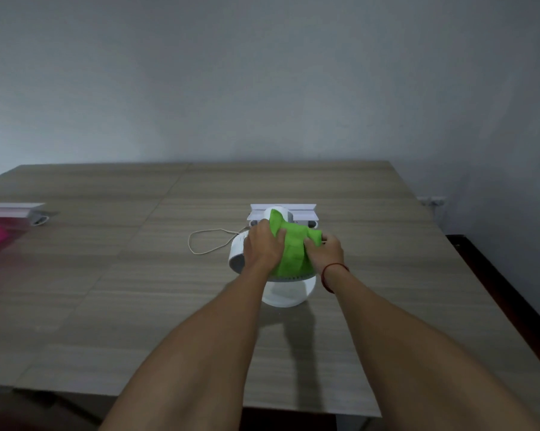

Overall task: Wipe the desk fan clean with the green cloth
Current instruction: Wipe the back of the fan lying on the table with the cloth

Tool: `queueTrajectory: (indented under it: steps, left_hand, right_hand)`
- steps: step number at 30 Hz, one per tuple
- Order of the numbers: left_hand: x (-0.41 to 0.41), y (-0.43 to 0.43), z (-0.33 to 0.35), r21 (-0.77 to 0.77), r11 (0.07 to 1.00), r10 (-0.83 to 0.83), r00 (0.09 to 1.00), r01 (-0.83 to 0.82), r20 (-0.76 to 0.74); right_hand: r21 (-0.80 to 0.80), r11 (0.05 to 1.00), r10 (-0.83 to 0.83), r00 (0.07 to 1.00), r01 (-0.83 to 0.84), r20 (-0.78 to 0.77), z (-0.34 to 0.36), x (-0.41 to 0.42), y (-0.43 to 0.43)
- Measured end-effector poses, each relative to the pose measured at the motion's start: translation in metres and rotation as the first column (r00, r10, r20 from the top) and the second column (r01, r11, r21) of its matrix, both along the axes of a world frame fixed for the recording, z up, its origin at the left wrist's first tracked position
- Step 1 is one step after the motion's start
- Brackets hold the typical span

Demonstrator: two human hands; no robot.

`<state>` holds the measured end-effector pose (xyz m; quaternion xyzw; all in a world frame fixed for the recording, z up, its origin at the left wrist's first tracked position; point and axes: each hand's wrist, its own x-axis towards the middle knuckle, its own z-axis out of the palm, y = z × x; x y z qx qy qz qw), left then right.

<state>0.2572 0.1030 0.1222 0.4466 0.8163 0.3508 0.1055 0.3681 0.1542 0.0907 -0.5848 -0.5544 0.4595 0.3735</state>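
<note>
Head view: your left hand (263,244) and right hand (324,251) are gripping the cloth (290,250) over the fan (240,253); keep pressing evenly.

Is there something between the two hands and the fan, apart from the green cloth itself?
Nothing visible. The left hand and the right hand both press the green cloth directly onto the top of the desk fan. The fan's cord lies loose on the table to the left, apart from both hands.

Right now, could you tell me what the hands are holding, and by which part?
Both hands grip the bright green cloth draped over the white desk fan: left hand on its left side, right hand on its right edge.
</note>
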Motion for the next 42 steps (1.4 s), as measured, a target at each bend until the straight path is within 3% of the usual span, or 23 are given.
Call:
queueTrajectory:
  steps: [6, 10, 12, 14, 17, 22, 27, 30, 34, 37, 40, 42]
  left_hand:
    - [-0.018, -0.009, 0.011, 0.133, 0.991, 0.02, 0.998, -0.029, 0.067]
    - [-0.045, -0.011, 0.011, 0.045, 0.99, 0.131, 0.988, -0.135, 0.077]
    - [-0.046, -0.012, 0.002, -0.013, 0.985, 0.173, 0.985, -0.173, 0.027]
    - [-0.039, -0.009, -0.012, 0.007, 0.996, 0.091, 0.995, -0.091, -0.042]
    - [-0.026, 0.0, -0.024, -0.028, 0.991, -0.134, 0.988, 0.132, -0.073]
    - [-0.026, -0.003, -0.036, -0.048, 0.992, -0.123, 0.979, 0.117, -0.16]
    - [-0.026, -0.004, -0.039, 0.006, 0.993, -0.113, 0.971, 0.117, -0.211]
    - [-0.045, 0.001, -0.046, -0.002, 0.989, -0.149, 0.974, 0.151, -0.168]
    - [-0.064, -0.001, -0.055, -0.01, 0.992, -0.127, 0.991, 0.127, 0.047]
    - [-0.059, -0.003, -0.052, 0.02, 0.995, -0.102, 0.988, 0.1, 0.118]
    - [-0.048, -0.003, -0.054, 0.042, 0.996, -0.073, 0.997, 0.072, 0.02]
    - [-0.04, -0.002, -0.056, 0.032, 0.996, -0.077, 0.986, 0.083, -0.145]
  right_hand:
    - [0.201, 0.978, 0.042, 0.998, -0.052, 0.054, 0.019, -0.023, -0.009]
    - [0.236, 0.968, 0.056, 0.992, -0.082, 0.114, 0.033, -0.042, -0.01]
    - [0.152, 0.988, -0.026, 0.987, 0.002, 0.16, 0.03, -0.043, -0.006]
    - [0.027, 0.999, -0.035, 0.98, 0.03, 0.198, 0.02, -0.037, 0.0]
    - [-0.017, 0.995, 0.103, 0.979, -0.101, 0.176, 0.007, -0.028, 0.005]
    - [0.051, 0.978, 0.193, 0.972, -0.201, 0.138, 0.01, -0.02, 0.007]
    - [0.151, 0.941, 0.241, 0.915, -0.302, 0.324, 0.01, -0.018, 0.012]
    - [0.153, 0.94, 0.245, 0.916, -0.304, 0.316, 0.008, -0.017, 0.015]
    - [0.127, 0.935, 0.275, 0.902, -0.332, 0.332, -0.01, -0.019, 0.017]
    - [0.127, 0.959, 0.209, 0.932, -0.255, 0.295, -0.024, -0.029, 0.017]
    - [0.083, 0.987, 0.111, 0.955, -0.139, 0.274, -0.019, -0.038, 0.009]
    - [0.106, 0.987, 0.088, 0.955, -0.122, 0.282, -0.019, -0.042, 0.008]
